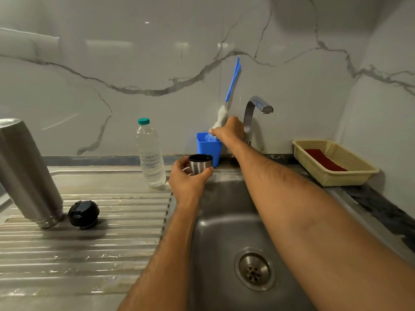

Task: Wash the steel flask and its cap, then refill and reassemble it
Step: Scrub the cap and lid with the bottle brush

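Marble-veined wall backs the steel sink (226, 232). My left hand (187, 182) grips the flask's steel cap (200, 163) above the basin's edge; my right hand (228, 130) pinches the bottle brush (221, 116) standing in its blue holder (207, 148). Inverted on the drainboard (89, 243) stands the steel flask (27, 171), black stopper (83, 213) just beside.

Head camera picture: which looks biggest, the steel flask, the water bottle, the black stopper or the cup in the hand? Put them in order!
1. steel flask, though nearest the camera
2. water bottle
3. black stopper
4. steel cup, almost like the stopper
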